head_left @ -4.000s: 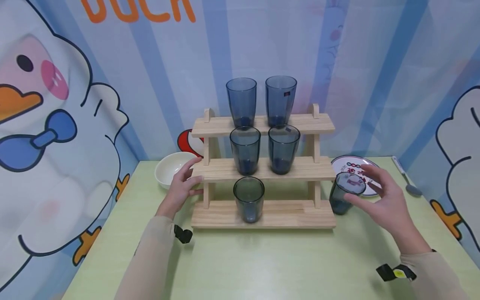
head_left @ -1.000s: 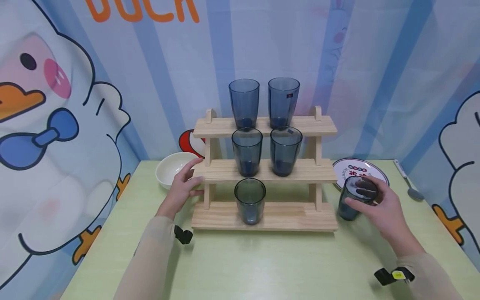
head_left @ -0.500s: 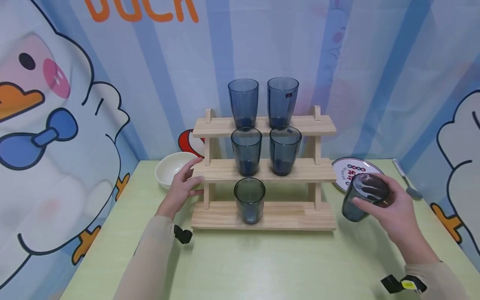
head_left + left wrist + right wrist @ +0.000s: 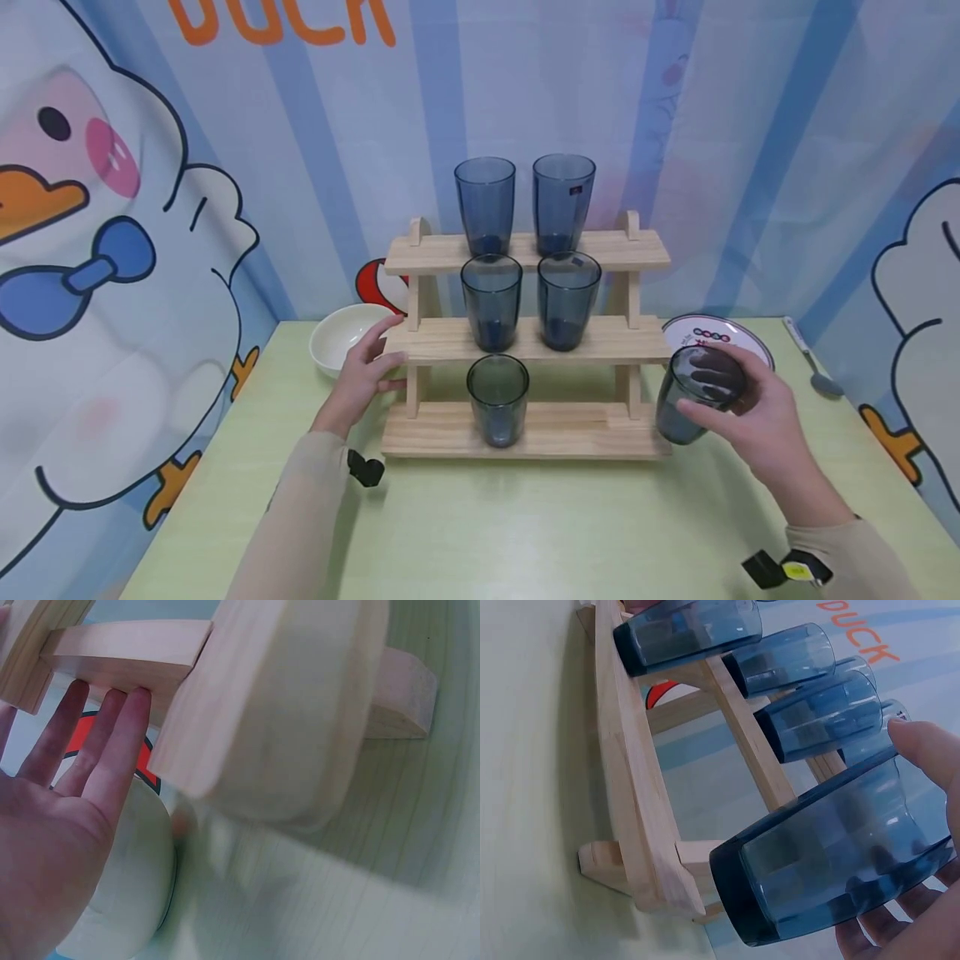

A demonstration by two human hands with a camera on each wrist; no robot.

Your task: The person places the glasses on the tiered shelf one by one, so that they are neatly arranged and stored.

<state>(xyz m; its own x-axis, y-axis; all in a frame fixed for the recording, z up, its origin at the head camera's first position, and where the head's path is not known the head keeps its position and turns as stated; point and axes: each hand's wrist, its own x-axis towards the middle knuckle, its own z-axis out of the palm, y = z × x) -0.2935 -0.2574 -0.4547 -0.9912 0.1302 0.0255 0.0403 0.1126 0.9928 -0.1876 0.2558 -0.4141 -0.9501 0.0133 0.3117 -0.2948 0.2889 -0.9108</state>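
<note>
My right hand [image 4: 765, 429] grips a smoky blue glass tumbler [image 4: 678, 417], thumb on the near side and fingers round the far side. The tumbler leans slightly, close by the right end of a three-step wooden rack [image 4: 588, 427]. In the right wrist view the held tumbler [image 4: 817, 862] appears in front of the rack's end. My left hand [image 4: 360, 375] touches the rack's left side; its extended fingers [image 4: 112, 750] reach the wooden side strut in the left wrist view. One tumbler [image 4: 498, 408] stands on the bottom step, two on the middle and two on top.
A white bowl [image 4: 337, 337] sits behind my left hand. Behind the held tumbler lies a printed plate [image 4: 753, 342], partly hidden. A grey-headed spoon-like utensil [image 4: 813, 358] lies at the far right. A duck-print cloth [image 4: 330, 167] hangs behind the table [image 4: 525, 525].
Four seconds ago my right fingers were spread about the tumbler; now they grip it. It shifted right and tilted, then moved back left towards the rack. My left hand stays at the rack.
</note>
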